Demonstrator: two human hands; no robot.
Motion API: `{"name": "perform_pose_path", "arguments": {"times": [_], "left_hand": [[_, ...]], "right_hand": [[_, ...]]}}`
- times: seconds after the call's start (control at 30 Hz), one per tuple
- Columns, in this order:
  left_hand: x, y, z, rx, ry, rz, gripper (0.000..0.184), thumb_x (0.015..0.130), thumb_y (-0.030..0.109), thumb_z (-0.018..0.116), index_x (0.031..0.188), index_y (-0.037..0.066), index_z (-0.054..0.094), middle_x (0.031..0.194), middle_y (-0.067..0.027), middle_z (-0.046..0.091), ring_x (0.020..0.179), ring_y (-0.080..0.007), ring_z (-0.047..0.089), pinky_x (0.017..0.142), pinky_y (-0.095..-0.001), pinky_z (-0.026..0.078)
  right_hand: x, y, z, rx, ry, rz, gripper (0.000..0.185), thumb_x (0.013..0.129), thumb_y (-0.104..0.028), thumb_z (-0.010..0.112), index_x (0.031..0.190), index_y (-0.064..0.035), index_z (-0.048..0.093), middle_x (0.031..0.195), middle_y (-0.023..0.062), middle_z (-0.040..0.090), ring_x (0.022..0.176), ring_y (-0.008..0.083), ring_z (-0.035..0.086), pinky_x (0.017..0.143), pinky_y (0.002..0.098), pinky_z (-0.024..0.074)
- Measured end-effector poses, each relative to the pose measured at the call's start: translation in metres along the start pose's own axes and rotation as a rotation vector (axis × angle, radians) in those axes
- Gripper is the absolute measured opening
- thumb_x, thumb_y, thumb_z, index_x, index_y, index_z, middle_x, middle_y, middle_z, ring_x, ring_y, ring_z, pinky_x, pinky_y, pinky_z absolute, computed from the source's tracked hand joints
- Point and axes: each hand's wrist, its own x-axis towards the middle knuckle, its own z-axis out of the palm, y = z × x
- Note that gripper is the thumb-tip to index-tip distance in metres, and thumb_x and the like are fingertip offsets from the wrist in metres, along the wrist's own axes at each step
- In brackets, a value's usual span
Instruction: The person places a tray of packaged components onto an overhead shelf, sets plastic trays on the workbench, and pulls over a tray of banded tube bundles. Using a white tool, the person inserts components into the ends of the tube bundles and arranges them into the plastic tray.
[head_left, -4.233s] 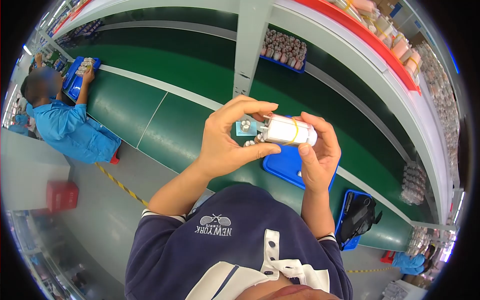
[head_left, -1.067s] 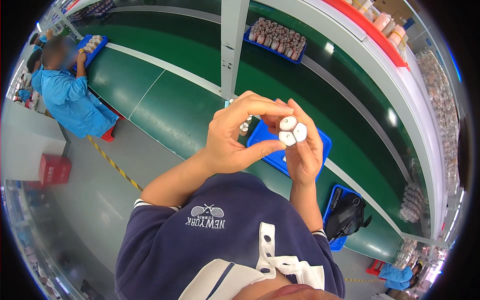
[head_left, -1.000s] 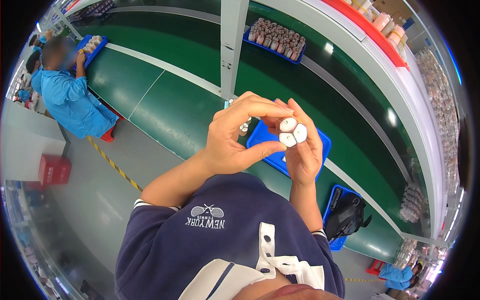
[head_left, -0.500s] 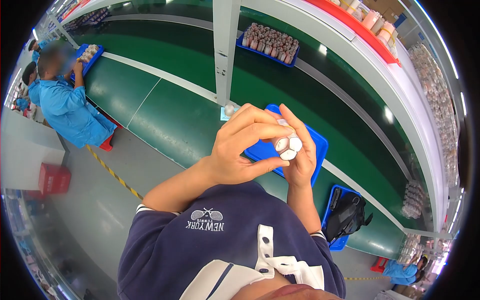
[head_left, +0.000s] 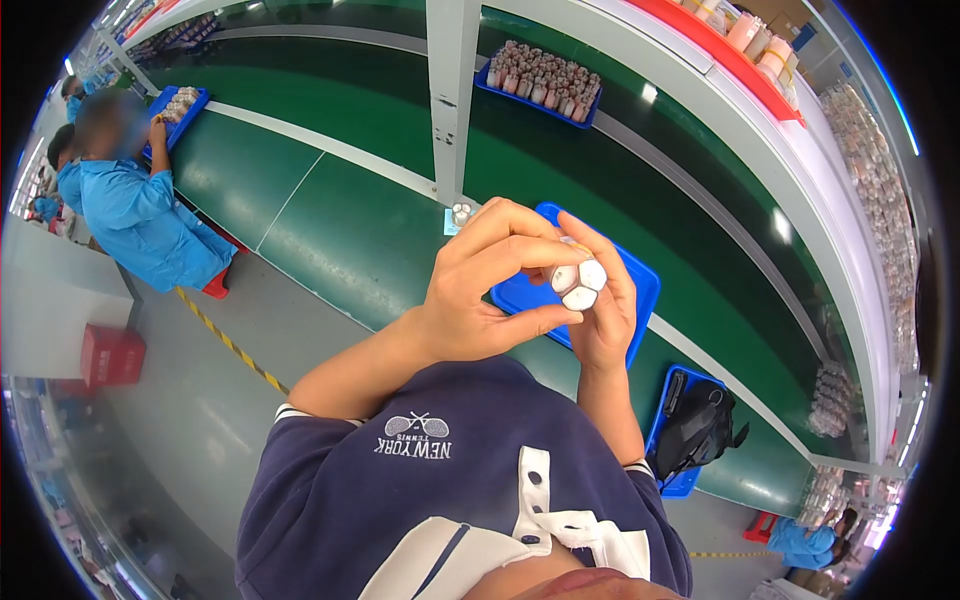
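Note:
Between my two hands is a bundle of three short cylinders [head_left: 578, 284], its white round ends facing me. My left hand [head_left: 490, 275] pinches it from the left with thumb and fingertips. From the other side, my right hand [head_left: 610, 310] has its fingers curled round the bundle, partly hidden behind it. Below the hands, a blue tray [head_left: 640, 290] lies on the green bench, largely covered by them. A similar small bundle [head_left: 461, 213] stands on a light blue card just beyond my left hand.
Further back, a blue tray [head_left: 592, 118] holds many similar bundles, beside a white post [head_left: 452, 110]. To the right, a black bag [head_left: 700, 425] lies in another blue tray. A red tray [head_left: 690, 55] sits on the upper shelf. A co-worker in blue [head_left: 140, 220] is at the left.
The bundle has turned slightly between my fingers and shifted a little right and up. Both hands keep their grip. The view has moved slightly.

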Motion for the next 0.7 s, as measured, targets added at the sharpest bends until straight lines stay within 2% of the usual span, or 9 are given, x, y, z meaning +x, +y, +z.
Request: {"name": "perform_pose_path", "arguments": {"times": [0.17,0.23,0.27,0.3,0.4,0.43,0.5,0.57,0.7], "left_hand": [[-0.002,0.002,-0.002,0.003,-0.012,-0.005,0.039,0.058,0.009,0.078,0.094,0.005,0.064,0.089,-0.0063,0.056,0.073,-0.0176,0.050,0.060,-0.0267,0.042],[0.002,0.004,-0.003,0.064,0.009,0.019,0.042,0.060,0.010,0.077,0.098,0.002,0.062,0.091,-0.0092,0.057,0.078,-0.0202,0.054,0.063,-0.0270,0.045],[0.000,0.004,-0.004,0.055,0.009,0.028,0.047,0.062,0.011,0.077,0.104,-0.001,0.058,0.096,-0.0135,0.056,0.082,-0.0221,0.055,0.067,-0.0278,0.046],[-0.001,0.006,-0.005,0.034,0.035,-0.005,0.049,0.063,0.011,0.076,0.106,-0.001,0.057,0.098,-0.0148,0.055,0.082,-0.0216,0.055,0.068,-0.0282,0.046],[-0.009,0.006,-0.007,-0.008,0.085,-0.036,0.049,0.065,0.006,0.073,0.108,-0.003,0.053,0.101,-0.0157,0.052,0.079,-0.0188,0.054,0.070,-0.0279,0.045],[-0.013,0.002,-0.010,0.007,0.094,-0.044,0.047,0.065,0.005,0.072,0.108,-0.003,0.053,0.101,-0.0155,0.052,0.078,-0.0180,0.053,0.069,-0.0273,0.045],[-0.021,-0.006,-0.014,0.029,0.118,-0.079,0.043,0.066,0.001,0.069,0.105,-0.003,0.054,0.099,-0.0145,0.052,0.075,-0.0164,0.052,0.069,-0.0259,0.044],[-0.030,-0.011,-0.018,0.041,0.157,-0.135,0.037,0.067,-0.002,0.066,0.103,-0.003,0.055,0.098,-0.0134,0.053,0.074,-0.0155,0.053,0.067,-0.0254,0.044],[-0.038,-0.014,-0.024,0.068,0.198,-0.184,0.033,0.070,-0.002,0.064,0.101,-0.003,0.056,0.097,-0.0129,0.054,0.072,-0.0148,0.054,0.066,-0.0249,0.045]], "right_hand": [[-0.004,0.002,-0.002,0.012,-0.003,0.003,0.041,0.091,-0.014,0.039,0.126,0.0061,0.039,0.118,0.0217,0.051,0.102,0.0269,0.056,0.088,0.0355,0.0457],[-0.006,0.002,-0.002,0.038,0.042,0.037,0.040,0.090,-0.015,0.042,0.124,0.0059,0.041,0.116,0.0211,0.053,0.104,0.0255,0.055,0.090,0.0353,0.0432],[-0.007,0.001,-0.004,0.040,0.050,-0.017,0.038,0.089,-0.016,0.045,0.120,0.0060,0.043,0.113,0.0208,0.054,0.106,0.0239,0.053,0.091,0.0350,0.0412],[-0.008,-0.007,-0.002,-0.074,0.158,-0.076,0.037,0.087,-0.020,0.050,0.113,0.0059,0.047,0.108,0.0204,0.056,0.102,0.0234,0.054,0.089,0.0346,0.0415],[0.014,-0.056,-0.022,-0.417,0.265,-0.486,0.034,0.084,-0.023,0.054,0.102,0.0041,0.050,0.101,0.0176,0.056,0.094,0.0224,0.054,0.087,0.0342,0.0405],[0.022,-0.077,-0.031,-0.491,0.355,-0.587,0.034,0.083,-0.022,0.055,0.104,0.0044,0.049,0.103,0.0163,0.055,0.094,0.0206,0.053,0.087,0.0333,0.0404],[0.048,-0.123,-0.043,-0.524,0.406,-0.748,0.029,0.083,-0.011,0.056,0.106,0.0043,0.050,0.102,0.0116,0.054,0.095,0.0170,0.052,0.085,0.0301,0.0407],[0.081,-0.162,-0.047,-0.779,0.474,-0.888,0.024,0.082,-0.003,0.057,0.105,0.0042,0.051,0.102,0.0104,0.054,0.092,0.0157,0.052,0.080,0.0267,0.0424],[0.150,-0.201,-0.068,-1.114,0.444,-0.744,0.024,0.080,-0.011,0.063,0.100,0.0003,0.056,0.091,0.0068,0.059,0.075,0.0134,0.059,0.067,0.0244,0.0477]]}}
